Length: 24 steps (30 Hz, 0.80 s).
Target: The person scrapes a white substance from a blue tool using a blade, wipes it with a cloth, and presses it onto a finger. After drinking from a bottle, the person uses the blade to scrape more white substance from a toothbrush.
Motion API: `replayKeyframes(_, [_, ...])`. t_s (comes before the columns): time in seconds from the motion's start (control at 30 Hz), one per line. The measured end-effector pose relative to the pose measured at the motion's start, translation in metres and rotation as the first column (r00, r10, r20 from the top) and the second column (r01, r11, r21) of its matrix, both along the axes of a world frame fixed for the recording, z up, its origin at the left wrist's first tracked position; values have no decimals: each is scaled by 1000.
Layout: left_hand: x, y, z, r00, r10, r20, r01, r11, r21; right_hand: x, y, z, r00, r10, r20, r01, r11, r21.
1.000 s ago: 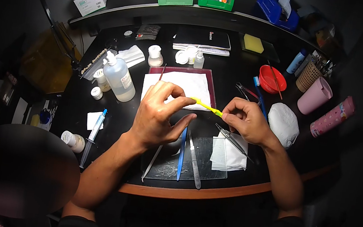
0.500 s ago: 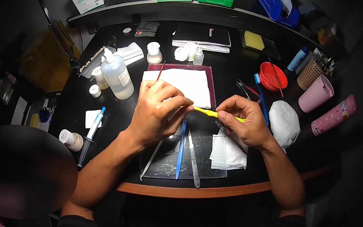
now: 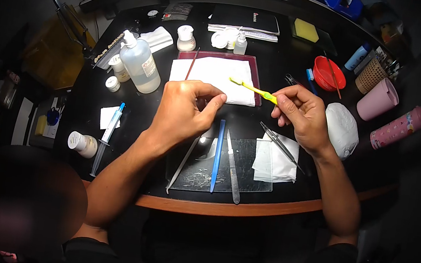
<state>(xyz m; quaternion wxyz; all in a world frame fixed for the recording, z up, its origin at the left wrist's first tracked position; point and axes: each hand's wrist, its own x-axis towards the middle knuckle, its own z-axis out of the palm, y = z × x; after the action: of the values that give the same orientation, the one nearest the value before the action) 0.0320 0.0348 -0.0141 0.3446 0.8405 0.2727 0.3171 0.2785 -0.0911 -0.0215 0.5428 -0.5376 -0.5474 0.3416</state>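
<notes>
My right hand (image 3: 302, 115) grips a yellow toothbrush (image 3: 260, 91) by its handle, the bristled head pointing left over the white cloth (image 3: 214, 72). My left hand (image 3: 186, 109) is closed in a pinch, thumb tip against forefinger, apart from the toothbrush; whatever is between the tips, if anything, is too small to make out. Behind it, a thin red-handled brush (image 3: 193, 63) lies on the cloth. Below the hands, a glass plate (image 3: 198, 176) bears a blue stick tool (image 3: 217, 157), a scalpel handle (image 3: 233, 173) and a slender probe-like tool (image 3: 182, 165).
Left stand a clear squeeze bottle (image 3: 146, 70), several small jars and a syringe (image 3: 108, 135). Right are tweezers (image 3: 282, 145) on folded tissue (image 3: 276, 163), a white lump (image 3: 340, 129), a red bowl (image 3: 328, 74) and a pink cup (image 3: 378, 99). A black notebook (image 3: 243, 19) lies behind.
My left hand has come off the toothbrush's left end, and its bristled head now shows. My right hand has drawn the brush rightward and tilted it. The camera view has shifted downward.
</notes>
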Motion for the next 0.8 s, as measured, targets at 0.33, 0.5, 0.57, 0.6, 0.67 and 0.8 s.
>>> replayKeyframes(0.33, [6, -18, 3, 885, -102, 454, 333, 820, -465, -39, -3, -10, 984, 129, -126, -129, 992, 9])
replayKeyframes(0.5, [-1, -3, 7, 767, 67, 638, 328, 814, -480, -28, -9, 7, 836, 132, 533, -217, 971, 100])
replayKeyframes(0.57, [-5, 2, 13, 742, 70, 666, 369, 787, -494, -32, -9, 0, 817, 240, 524, -368, 917, 153])
replayKeyframes(0.6, [-5, 3, 13, 766, 65, 639, 334, 810, -482, -36, -10, -1, 766, 266, 586, -401, 909, 112])
replayKeyframes(0.67, [-5, 4, 12, 801, 65, 594, 294, 823, -486, -45, -16, -4, 659, 304, 688, -429, 903, 12])
replayKeyframes(0.8, [-1, 1, 6, 879, 34, 475, 200, 879, -432, -51, -19, -1, 625, 309, 717, -425, 905, -20])
